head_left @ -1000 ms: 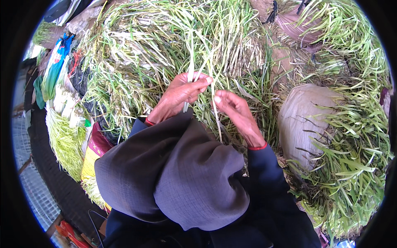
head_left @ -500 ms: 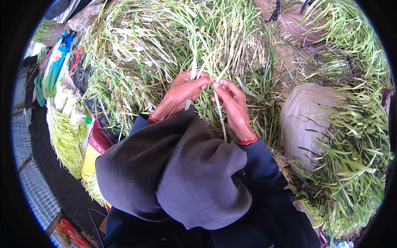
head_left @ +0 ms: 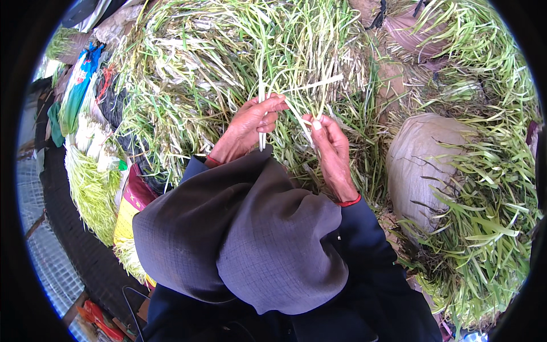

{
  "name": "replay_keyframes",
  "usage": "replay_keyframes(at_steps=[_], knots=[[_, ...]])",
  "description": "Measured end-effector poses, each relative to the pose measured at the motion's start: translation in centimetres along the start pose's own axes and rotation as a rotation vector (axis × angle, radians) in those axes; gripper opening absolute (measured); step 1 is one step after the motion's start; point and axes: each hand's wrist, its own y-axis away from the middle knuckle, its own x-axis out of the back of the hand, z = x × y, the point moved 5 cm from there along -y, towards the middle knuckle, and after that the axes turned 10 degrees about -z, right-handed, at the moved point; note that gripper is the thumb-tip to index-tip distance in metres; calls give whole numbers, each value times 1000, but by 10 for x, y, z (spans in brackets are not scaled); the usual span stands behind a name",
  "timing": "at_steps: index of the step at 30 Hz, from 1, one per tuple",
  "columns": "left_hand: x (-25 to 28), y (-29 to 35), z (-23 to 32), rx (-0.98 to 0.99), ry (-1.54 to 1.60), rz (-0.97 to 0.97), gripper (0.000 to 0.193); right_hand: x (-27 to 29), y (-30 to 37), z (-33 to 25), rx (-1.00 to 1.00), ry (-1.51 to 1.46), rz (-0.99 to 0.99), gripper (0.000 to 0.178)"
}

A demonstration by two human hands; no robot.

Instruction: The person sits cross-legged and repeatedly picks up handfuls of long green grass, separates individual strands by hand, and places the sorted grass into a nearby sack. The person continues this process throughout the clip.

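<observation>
My left hand (head_left: 254, 121) is closed around a few long pale stalks (head_left: 261, 74), which stand up out of the fist and show again below it. Its thumb and forefinger also pinch the top of a slim whitish-green stalk (head_left: 297, 116) that slants down to my right hand (head_left: 331, 149). That hand is closed too, with its thumb pressing a thin leaf strip (head_left: 322, 101) of the stalk against the fingers. Another pale leaf (head_left: 322, 84) sticks out sideways between the hands. A broad heap of long green leaves (head_left: 194, 74) lies under and beyond both hands.
Dark cloth (head_left: 273, 245) covers my lap. To the right, a pale, full sack (head_left: 424, 165) stands beside more loose leaves (head_left: 490, 228). On the left are trimmed yellow-green bundles (head_left: 91, 188), a blue and green plastic bag (head_left: 82, 85) and a dark mat (head_left: 68, 228).
My hands have moved apart; the right one has shifted down and to the right. The slim stalk now stretches slanting between them, and a leaf has swung out to the right.
</observation>
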Motion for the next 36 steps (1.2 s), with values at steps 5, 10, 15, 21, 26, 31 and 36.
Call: replay_keyframes(at_steps=[5, 10, 15, 21, 26, 31, 36], knots=[[6, -3, 10, -71, 16, 33, 18, 23, 21, -4, 34, -63, -24, 18], [18, -10, 34, -236, 41, 65, 15, 59, 55, -9, 37, -172, 25, 17], [27, -5, 72, -432, -36, 80, 12, 109, 95, 3, -100, -253, 195, 18], [29, 3, 94, -493, -69, 85, 12, 153, 126, 41, -281, 111, 343, 29], [30, 7, 91, -492, -74, 51, 14, 153, 144, 37, -225, 642, 141, 30], [33, 11, 93, -513, -89, 44, 13, 163, 160, 43, -370, 973, 211, 23], [43, 22, 111, -541, -45, 143, 22, 155, 172, 30, -393, 1379, 158, 15]])
